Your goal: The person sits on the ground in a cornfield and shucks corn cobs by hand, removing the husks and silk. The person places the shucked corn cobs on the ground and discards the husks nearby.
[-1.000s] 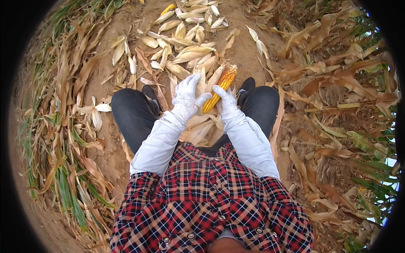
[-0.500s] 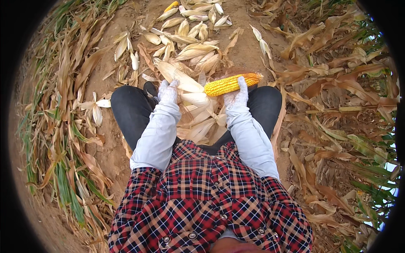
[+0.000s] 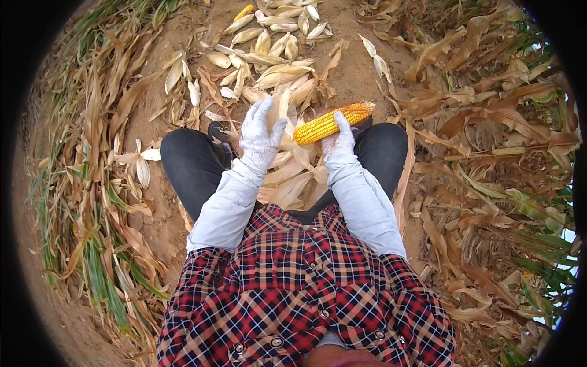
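A bare yellow ear of corn (image 3: 330, 124) lies slanted in my gloved right hand (image 3: 340, 139), its reddish-brown tip up to the right. The thumb presses over the kernels while the fingers pass beneath, mostly hidden. My left hand (image 3: 259, 131), in a whitish glove, is raised to the left of the ear with its fingers spread and nothing in it. Stripped corn husks (image 3: 292, 186) lie below and between the two hands, between my knees. One pale husk (image 3: 283, 105) stands up just beyond my left fingers.
Ahead lies a pile of ears in dry husks (image 3: 269, 58), with one bare yellow ear (image 3: 244, 12) at its far end. Dry corn stalks and leaves (image 3: 483, 159) cover the right side. More leaves (image 3: 104, 183), some green, line the left. A few loose husks (image 3: 143, 164) lie beside my left knee.
My left hand has let go of the husk and opened, rising slightly to the right. The husk has come off the ear, which stays in my right hand, tilted a little more.
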Available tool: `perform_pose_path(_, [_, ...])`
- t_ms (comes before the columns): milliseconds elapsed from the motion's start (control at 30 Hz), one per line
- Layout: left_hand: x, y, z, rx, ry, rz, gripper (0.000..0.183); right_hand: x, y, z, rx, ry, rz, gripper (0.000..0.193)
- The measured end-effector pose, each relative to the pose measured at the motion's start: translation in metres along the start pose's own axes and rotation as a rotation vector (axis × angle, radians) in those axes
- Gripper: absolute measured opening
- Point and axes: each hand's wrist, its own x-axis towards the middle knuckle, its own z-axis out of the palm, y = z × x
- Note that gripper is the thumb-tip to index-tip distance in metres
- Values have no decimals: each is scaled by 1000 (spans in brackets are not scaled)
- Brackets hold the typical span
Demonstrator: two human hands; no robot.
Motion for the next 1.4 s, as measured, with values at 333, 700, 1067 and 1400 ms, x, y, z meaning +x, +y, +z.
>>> perform_pose_path(333, [-28, 4, 33, -300, -684, -378, 70, -5, -10, -4, 139, -174, 212, 53])
perform_pose_path(700, [-42, 7, 37, -129, -578, -444, 43, -11, -6, 10, 75, -129, 205, 57])
perform_pose_path(1067, [-25, 4, 34, 432, -959, -252, 28, -10, 0, 1, -218, -115, 9, 46])
perform_pose_path(1400, [-38, 14, 35, 580, -1244, -13, 41, -23, -10, 18, -607, -116, -107, 51])
